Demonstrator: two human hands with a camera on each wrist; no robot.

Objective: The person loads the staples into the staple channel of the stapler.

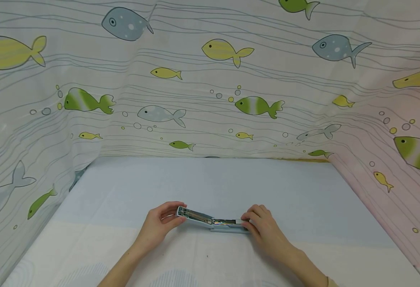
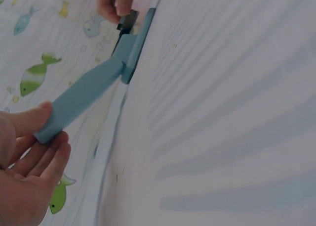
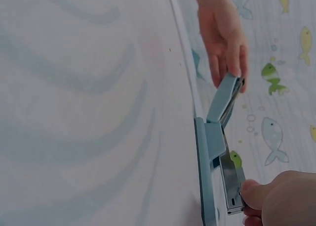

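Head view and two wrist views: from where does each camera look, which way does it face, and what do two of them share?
Head: worn on the head, faces forward and down at the open stapler; left hand, right hand and forearms show.
Left wrist: on that wrist, looks past the left hand, gripping the cover, toward the right hand.
Right wrist: on that wrist, looks past the right hand, holding the metal magazine, toward the left hand.
Both wrist views share stapler, hands and fish-print cloth.

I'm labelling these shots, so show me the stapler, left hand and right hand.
Stapler [image 2: 88, 91]: left wrist view, blue cover.
Left hand [image 1: 157, 227]: head view, near thumb's base.
Right hand [image 1: 264, 226]: head view, its back.
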